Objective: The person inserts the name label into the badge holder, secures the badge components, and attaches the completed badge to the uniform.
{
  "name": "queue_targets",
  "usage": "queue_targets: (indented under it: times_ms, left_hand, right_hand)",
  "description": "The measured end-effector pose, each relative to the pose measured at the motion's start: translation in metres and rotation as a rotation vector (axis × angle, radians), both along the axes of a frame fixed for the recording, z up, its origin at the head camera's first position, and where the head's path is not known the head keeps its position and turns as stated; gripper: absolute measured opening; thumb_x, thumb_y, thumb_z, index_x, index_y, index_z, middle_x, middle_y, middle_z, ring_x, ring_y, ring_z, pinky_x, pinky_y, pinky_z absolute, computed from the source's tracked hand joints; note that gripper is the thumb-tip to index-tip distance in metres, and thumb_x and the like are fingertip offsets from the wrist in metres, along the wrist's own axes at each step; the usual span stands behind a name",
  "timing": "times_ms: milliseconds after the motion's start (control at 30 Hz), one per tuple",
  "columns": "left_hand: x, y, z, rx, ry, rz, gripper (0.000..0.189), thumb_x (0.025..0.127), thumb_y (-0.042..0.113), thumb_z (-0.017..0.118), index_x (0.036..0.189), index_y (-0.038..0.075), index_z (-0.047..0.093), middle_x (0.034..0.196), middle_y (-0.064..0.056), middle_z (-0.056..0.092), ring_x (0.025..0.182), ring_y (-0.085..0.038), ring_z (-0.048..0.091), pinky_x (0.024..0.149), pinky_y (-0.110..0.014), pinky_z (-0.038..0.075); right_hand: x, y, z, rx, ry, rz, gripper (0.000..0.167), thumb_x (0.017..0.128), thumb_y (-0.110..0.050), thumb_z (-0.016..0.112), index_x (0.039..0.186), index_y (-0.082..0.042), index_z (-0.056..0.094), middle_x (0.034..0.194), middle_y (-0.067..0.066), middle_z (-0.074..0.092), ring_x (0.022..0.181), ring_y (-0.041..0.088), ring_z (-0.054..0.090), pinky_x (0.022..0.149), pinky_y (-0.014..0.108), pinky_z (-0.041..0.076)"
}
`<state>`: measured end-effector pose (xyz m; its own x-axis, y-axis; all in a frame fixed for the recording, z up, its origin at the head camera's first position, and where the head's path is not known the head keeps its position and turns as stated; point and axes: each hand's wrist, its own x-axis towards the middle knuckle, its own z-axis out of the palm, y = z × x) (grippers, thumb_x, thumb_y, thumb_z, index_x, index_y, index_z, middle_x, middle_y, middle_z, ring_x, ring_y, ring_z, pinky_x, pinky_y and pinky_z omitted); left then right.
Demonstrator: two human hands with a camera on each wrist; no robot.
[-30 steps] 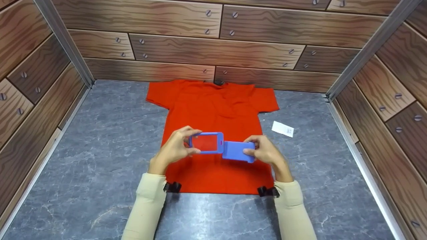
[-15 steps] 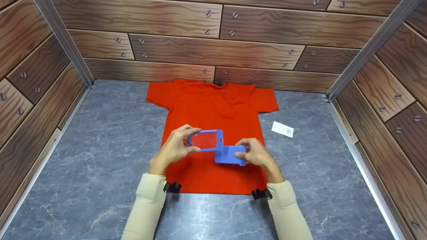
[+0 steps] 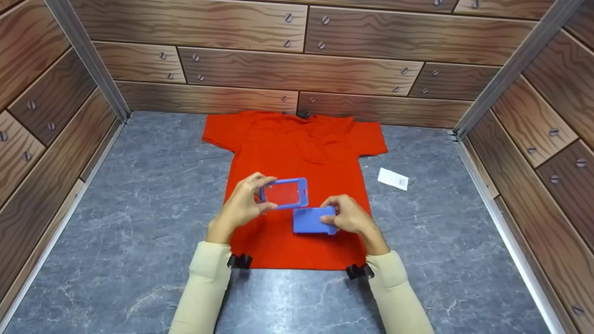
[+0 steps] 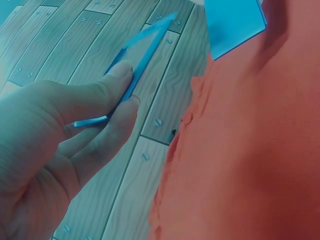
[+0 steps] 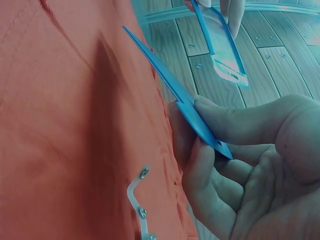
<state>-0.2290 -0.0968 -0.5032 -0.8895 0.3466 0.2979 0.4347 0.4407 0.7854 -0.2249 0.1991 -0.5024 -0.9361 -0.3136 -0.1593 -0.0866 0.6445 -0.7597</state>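
Over the lower half of a red T-shirt (image 3: 287, 144), my left hand (image 3: 242, 199) pinches a blue badge-holder frame (image 3: 303, 200) with a clear window by its left end. Thumb and fingertips grip its long edges in the left wrist view, where the frame (image 4: 145, 62) is seen nearly edge-on. My right hand (image 3: 349, 214) pinches a flat blue backing panel (image 3: 306, 220) by its right end, thumb on the near face. The panel (image 5: 170, 80) tilts nearly edge-on in the right wrist view. In the head view it sits just below and apart from the frame.
The shirt lies spread flat on a grey marbled table (image 3: 153, 185). A small white printed paper (image 3: 393, 179) lies right of it. Wood-patterned walls (image 3: 241, 69) with metal corner posts (image 3: 86, 60) enclose the back and sides.
My right hand has brought the panel left and down, from beside the frame to below it. My left hand has shifted the frame slightly up and left.
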Motion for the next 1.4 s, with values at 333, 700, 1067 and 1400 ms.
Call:
queue_targets:
  times_ms: [333,700,1067,1400]
  left_hand:
    - [0.0,0.0,0.0,-0.035,0.025,0.027,0.055,0.08,0.006,0.088,0.131,0.003,0.068,0.107,-0.009,0.063,0.081,-0.02,0.063,0.064,-0.023,0.057]
    - [0.0,-0.001,0.0,-0.039,0.012,0.03,0.056,0.08,0.01,0.088,0.132,0.005,0.068,0.108,-0.007,0.064,0.081,-0.018,0.063,0.066,-0.023,0.057]
    - [0.0,-0.002,0.001,-0.038,0.0,0.027,0.056,0.081,0.009,0.088,0.133,0.005,0.067,0.107,-0.007,0.064,0.081,-0.018,0.063,0.064,-0.022,0.057]
    - [0.0,-0.002,0.0,-0.039,0.005,0.022,0.056,0.081,0.01,0.088,0.133,0.005,0.067,0.108,-0.007,0.063,0.082,-0.018,0.063,0.065,-0.022,0.057]
  right_hand:
    - [0.001,-0.003,0.0,0.009,-0.011,-0.001,0.02,0.087,-0.005,0.081,0.106,0.0,0.075,0.095,0.016,0.069,0.075,0.021,0.059,0.059,0.026,0.051]
    - [0.002,-0.005,0.0,0.007,-0.019,0.026,0.019,0.088,-0.006,0.08,0.105,0.0,0.075,0.09,0.015,0.07,0.068,0.018,0.059,0.056,0.026,0.052]
    - [0.004,-0.011,-0.002,0.024,-0.069,0.043,0.018,0.088,-0.009,0.081,0.104,-0.002,0.075,0.09,0.013,0.068,0.073,0.02,0.06,0.058,0.027,0.053]
    - [0.006,-0.015,-0.003,0.021,-0.052,0.091,0.015,0.089,-0.008,0.08,0.101,-0.002,0.075,0.085,0.012,0.068,0.067,0.017,0.058,0.056,0.026,0.052]
